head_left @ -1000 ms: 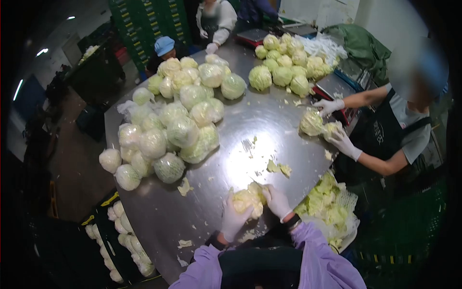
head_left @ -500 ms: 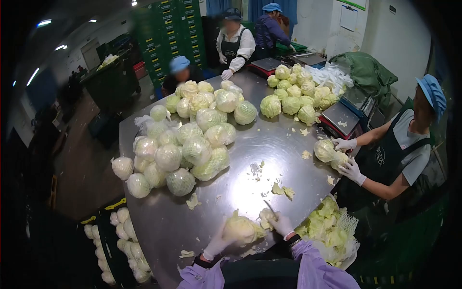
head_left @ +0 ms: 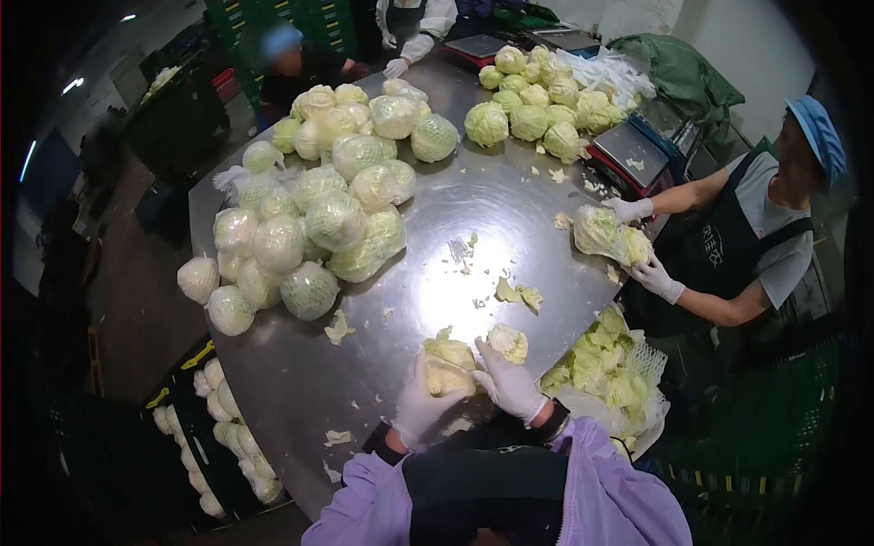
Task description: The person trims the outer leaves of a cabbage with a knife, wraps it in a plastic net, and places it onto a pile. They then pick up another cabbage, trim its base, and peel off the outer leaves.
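Near the table's front edge, my gloved left hand [head_left: 419, 405] is wrapped round the left side of a pale cabbage [head_left: 448, 375]. My gloved right hand [head_left: 513, 387] is closed on a small knife [head_left: 462, 366], its thin blade lying against the cabbage; the handle is hidden in the fingers. Just beyond the right hand, a smaller trimmed cabbage piece [head_left: 508, 343] rests on the steel table [head_left: 391, 355]. Loose leaf scraps [head_left: 519, 293] lie farther in.
Wrapped cabbages [head_left: 337, 218] are heaped at the left, bare ones [head_left: 537, 105] at the back beside scales [head_left: 633, 155]. A bag of trimmed leaves [head_left: 605, 364] stands at the right edge. A co-worker [head_left: 728, 218] on the right handles cabbages. Crates of cabbages [head_left: 232, 428] stand lower left.
My view has tilted downward. My right hand has brought the knife from beside the cabbage onto it. The smaller cabbage piece now sits beyond the right hand.
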{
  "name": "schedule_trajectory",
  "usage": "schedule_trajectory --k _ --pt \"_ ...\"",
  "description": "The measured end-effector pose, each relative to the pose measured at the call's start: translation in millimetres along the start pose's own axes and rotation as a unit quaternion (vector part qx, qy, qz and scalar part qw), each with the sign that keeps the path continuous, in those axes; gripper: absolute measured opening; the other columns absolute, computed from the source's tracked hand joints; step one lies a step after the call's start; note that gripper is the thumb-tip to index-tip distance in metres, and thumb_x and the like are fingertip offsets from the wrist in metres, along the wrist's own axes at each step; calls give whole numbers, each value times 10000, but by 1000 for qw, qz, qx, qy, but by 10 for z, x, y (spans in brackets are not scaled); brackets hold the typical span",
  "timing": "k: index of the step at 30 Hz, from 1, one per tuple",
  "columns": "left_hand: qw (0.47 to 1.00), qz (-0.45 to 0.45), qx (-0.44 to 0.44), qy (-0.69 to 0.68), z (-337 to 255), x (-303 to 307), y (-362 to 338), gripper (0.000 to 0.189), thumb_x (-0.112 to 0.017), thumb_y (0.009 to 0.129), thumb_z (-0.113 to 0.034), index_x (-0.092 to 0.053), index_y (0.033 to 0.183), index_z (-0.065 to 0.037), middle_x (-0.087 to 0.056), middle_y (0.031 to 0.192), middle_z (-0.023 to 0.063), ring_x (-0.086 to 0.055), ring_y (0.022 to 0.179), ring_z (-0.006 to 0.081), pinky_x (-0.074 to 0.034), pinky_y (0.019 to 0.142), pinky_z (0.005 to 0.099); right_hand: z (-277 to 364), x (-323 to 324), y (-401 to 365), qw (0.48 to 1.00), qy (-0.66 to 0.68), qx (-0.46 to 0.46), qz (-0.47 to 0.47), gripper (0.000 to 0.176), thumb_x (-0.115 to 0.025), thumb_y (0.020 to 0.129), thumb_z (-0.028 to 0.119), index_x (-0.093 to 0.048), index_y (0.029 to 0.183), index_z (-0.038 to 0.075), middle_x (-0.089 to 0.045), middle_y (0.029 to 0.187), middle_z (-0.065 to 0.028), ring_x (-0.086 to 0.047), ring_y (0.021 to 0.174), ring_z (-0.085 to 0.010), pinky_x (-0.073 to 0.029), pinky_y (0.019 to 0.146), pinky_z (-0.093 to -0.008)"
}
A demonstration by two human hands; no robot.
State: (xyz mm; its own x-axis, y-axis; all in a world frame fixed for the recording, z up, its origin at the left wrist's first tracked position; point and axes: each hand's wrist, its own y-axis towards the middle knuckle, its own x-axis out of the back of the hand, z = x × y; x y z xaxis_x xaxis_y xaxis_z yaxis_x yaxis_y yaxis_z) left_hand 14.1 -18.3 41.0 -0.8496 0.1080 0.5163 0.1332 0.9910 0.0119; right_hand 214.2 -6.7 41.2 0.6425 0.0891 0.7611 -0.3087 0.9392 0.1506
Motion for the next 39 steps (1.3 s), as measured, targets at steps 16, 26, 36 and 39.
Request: schedule_trajectory --k 16,26,36,39 --pt "988 105 -9 111 -168 -75 182 953 -788 659 -445 -338 1361 18 -404 1335 253 -407 1243 391 -372 1015 412 -215 -152 328 996 -88 -22 -8 307 -499 924 349 -573 1065 86 -632 928 -137 -629 720 -337 -502 604 -439" --pt "982 172 -73 21 131 124 116 944 -785 660 -439 -348 1369 6 -323 1420 251 -322 1315 388 -316 1058 434 -34 138 327 992 102 -67 44 294 -617 864 319 -637 977 48 -630 919 -183 -623 850 -327 -482 724 -408" --pt "980 -8 -70 186 290 99 -72 918 -773 638 -480 -409 1312 25 -464 1301 243 -451 1201 389 -358 1001 458 -718 -65 638 957 54 -254 131 333 -655 812 297 -642 979 10 -662 846 -196 -646 768 -335 -507 699 -388" --pt "993 54 -98 34 254 281 11 859 -780 651 -389 -415 1305 33 -499 1227 236 -479 1146 391 -389 970 428 -362 7 510 996 -19 -80 26 606 -754 734 323 -542 1199 -3 -642 993 -176 -626 903 -327 -501 785 -387"
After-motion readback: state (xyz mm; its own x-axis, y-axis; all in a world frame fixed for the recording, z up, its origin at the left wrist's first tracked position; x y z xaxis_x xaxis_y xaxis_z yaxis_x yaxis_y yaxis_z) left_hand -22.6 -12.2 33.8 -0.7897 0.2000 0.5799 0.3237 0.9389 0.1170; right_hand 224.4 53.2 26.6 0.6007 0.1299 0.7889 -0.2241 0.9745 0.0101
